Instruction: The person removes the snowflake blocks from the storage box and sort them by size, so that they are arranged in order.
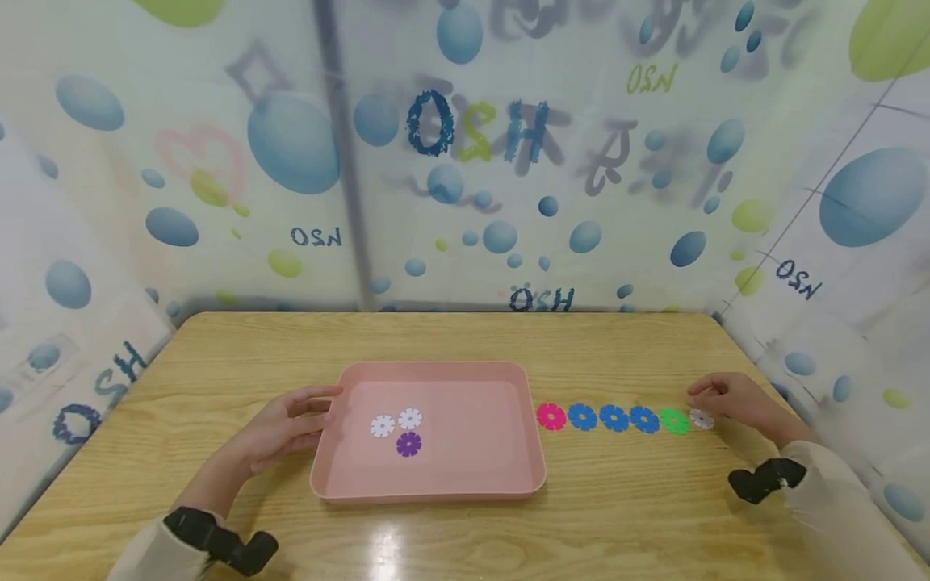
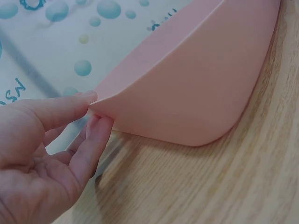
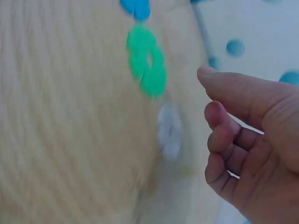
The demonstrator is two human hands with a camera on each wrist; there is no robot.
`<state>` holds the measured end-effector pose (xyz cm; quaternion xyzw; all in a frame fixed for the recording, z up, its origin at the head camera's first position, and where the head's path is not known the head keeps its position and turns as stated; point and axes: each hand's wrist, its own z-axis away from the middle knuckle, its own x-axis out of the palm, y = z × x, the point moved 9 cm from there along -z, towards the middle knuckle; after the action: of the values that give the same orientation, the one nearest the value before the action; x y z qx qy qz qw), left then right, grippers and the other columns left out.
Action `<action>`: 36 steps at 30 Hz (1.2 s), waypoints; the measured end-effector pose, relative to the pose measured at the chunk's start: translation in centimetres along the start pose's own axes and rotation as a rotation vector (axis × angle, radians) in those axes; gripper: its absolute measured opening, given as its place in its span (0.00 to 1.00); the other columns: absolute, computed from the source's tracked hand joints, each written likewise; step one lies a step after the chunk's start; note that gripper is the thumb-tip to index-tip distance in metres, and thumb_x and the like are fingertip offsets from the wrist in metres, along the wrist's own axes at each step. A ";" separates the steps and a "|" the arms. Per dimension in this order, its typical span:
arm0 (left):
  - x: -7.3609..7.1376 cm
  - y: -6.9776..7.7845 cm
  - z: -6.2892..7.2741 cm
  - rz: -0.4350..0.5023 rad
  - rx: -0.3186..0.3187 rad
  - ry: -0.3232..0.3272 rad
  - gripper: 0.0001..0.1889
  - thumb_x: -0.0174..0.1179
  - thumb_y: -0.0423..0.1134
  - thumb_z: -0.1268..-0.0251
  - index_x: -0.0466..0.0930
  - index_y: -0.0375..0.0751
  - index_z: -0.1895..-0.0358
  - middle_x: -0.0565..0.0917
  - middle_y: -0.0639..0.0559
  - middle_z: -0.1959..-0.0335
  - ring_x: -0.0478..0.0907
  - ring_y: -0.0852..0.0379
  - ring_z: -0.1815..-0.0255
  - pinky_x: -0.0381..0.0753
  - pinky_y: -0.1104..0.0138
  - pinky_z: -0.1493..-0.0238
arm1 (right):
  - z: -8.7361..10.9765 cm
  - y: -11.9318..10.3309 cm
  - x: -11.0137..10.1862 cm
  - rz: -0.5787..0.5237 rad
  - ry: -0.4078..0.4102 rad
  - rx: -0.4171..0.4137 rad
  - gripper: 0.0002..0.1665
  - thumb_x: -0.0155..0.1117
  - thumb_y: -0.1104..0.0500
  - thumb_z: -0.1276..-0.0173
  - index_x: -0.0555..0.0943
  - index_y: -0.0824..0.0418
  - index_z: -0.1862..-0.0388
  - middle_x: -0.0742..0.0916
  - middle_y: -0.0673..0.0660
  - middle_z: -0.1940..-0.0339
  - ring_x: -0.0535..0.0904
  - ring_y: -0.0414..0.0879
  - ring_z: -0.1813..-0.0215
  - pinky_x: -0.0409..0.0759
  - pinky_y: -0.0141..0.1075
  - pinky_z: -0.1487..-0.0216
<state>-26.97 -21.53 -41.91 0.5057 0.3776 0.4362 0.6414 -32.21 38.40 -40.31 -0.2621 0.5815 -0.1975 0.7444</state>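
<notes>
My left hand (image 1: pixel 291 424) is at the left end of a pink tray (image 1: pixel 472 484). In the left wrist view its thumb lies on the rim and fingers sit under it, pinching the tray's edge. Inside the tray are two white snowflake discs (image 1: pixel 383 426) and a purple snowflake disc (image 1: pixel 408 444). My right hand (image 1: pixel 737 403) hovers by a white snowflake disc (image 1: pixel 701 419) at the right end of a row. Its fingers are loosely bent, with nothing between thumb and fingertips in the right wrist view. A green snowflake disc (image 3: pixel 147 60) lies beside the white one.
Leftward from the green disc, the row continues with several blue snowflake discs (image 1: pixel 613 417) and a pink one (image 1: pixel 551 416) close to the tray's right wall. The wooden table (image 1: pixel 617 524) meets patterned curtains (image 1: pixel 450 242) at its back and sides.
</notes>
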 end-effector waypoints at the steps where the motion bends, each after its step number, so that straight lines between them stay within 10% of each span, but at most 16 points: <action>1: 0.0 0.0 0.0 -0.001 0.000 0.001 0.31 0.56 0.35 0.36 0.55 0.28 0.33 0.59 0.28 0.38 0.74 0.51 0.49 0.76 0.61 0.48 | -0.1 -0.8 0.1 -0.008 -0.002 -0.023 0.23 0.62 0.53 0.37 0.76 0.73 0.54 0.79 0.54 0.72 0.72 0.44 0.70 0.75 0.34 0.71; 17: 0.0 0.0 0.0 -0.007 0.008 0.005 0.32 0.57 0.36 0.36 0.55 0.29 0.33 0.59 0.29 0.39 0.74 0.50 0.48 0.76 0.61 0.48 | -2.5 -14.9 6.7 -0.067 -0.172 -0.395 0.16 0.64 0.60 0.39 0.77 0.71 0.57 0.79 0.54 0.76 0.73 0.44 0.75 0.76 0.35 0.73; 36: 0.1 -0.1 0.0 0.009 0.014 -0.019 0.31 0.56 0.36 0.35 0.55 0.28 0.33 0.57 0.28 0.38 0.74 0.52 0.48 0.76 0.61 0.48 | -4.1 -29.5 16.9 0.090 -0.423 -0.556 0.14 0.67 0.59 0.41 0.80 0.61 0.56 0.80 0.49 0.71 0.74 0.43 0.66 0.77 0.33 0.63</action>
<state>-26.94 -21.49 -41.99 0.5162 0.3723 0.4316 0.6393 -31.76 4.49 -35.73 -0.4639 0.4570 0.0602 0.7565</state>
